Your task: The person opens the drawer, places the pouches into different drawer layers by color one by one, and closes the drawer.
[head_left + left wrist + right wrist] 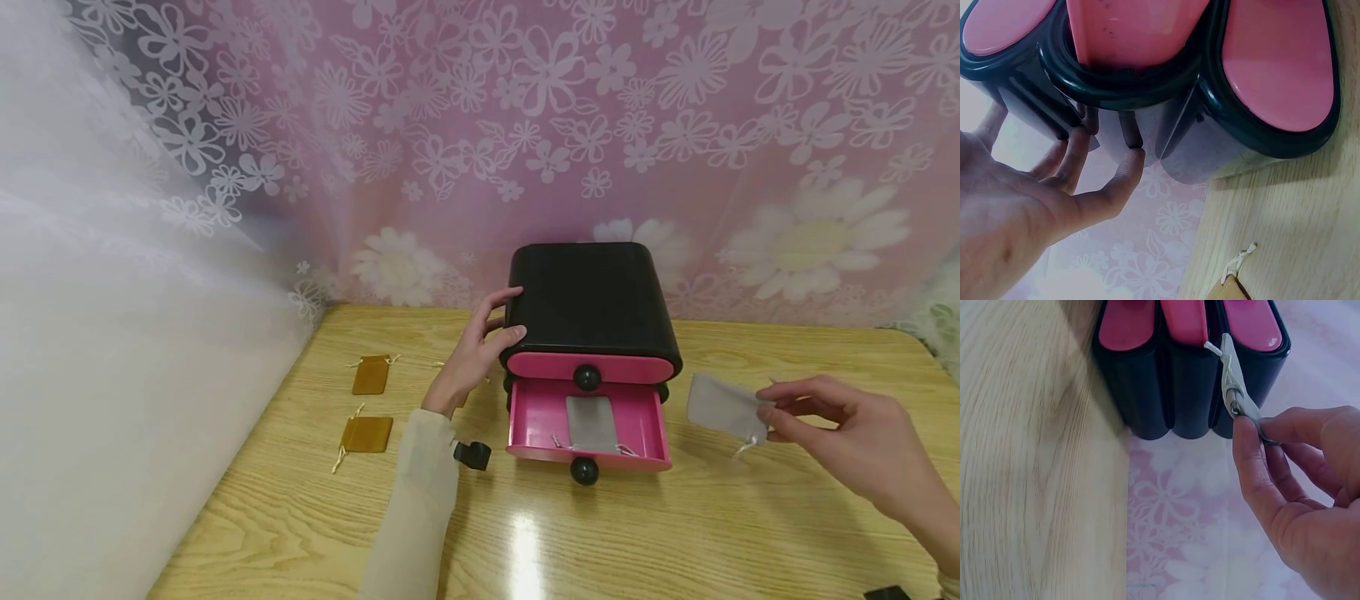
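Note:
A black drawer unit (592,292) with pink drawers stands on the table; wrist views show three tiers. The middle drawer (528,421) is pulled out, with a grey drawstring pouch (588,417) lying flat inside. My left hand (471,358) rests against the unit's upper left side, thumb and fingers spread apart along its edge. To the right of the unit, my right hand (847,417) pinches a second grey drawstring pouch (716,404) between thumb and fingers, above the table. Its cord (1225,359) hangs loose in the right wrist view.
Two brown drawstring pouches (371,375) lie on the table at the left. Another brown pouch (1230,290) is mostly hidden behind my left wrist in the head view. A flowered curtain (450,150) hangs behind the table, and a whitish sheet (135,333) is at the left.

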`<action>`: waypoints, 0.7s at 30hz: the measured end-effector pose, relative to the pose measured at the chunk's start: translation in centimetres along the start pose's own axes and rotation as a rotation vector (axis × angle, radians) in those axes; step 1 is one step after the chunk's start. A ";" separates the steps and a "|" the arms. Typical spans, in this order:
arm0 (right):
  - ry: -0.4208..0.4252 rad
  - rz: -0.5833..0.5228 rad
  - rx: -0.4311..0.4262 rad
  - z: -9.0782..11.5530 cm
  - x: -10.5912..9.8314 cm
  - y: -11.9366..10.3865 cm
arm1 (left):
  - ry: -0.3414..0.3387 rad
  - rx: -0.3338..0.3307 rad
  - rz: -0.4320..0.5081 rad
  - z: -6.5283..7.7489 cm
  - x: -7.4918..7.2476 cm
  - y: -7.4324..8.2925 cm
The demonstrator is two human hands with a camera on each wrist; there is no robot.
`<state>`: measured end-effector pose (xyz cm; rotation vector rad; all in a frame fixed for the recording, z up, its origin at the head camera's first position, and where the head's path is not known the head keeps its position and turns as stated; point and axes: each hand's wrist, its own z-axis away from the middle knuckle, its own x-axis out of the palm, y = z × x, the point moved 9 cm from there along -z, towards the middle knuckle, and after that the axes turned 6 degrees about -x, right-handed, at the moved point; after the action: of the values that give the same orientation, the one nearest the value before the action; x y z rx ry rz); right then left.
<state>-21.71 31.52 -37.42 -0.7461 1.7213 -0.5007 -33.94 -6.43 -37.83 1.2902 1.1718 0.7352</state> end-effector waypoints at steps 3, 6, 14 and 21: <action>-0.020 -0.028 0.005 0.1 0.4 -0.5 | 0.001 -0.002 0.000 0.0 0.0 -0.1; -0.035 -0.060 -0.002 0.2 0.8 -1.1 | 0.000 -0.003 0.002 -0.1 0.0 -0.1; -0.054 -0.154 -0.092 0.2 2.0 -3.7 | 0.002 0.002 0.002 -0.1 0.0 -0.1; -0.029 -0.199 -0.196 0.0 2.9 -5.9 | -0.003 0.007 0.003 -0.1 0.1 -0.1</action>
<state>-20.87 25.27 -35.49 -1.0677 1.6934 -0.4568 -34.03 -6.36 -37.91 1.2990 1.1713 0.7316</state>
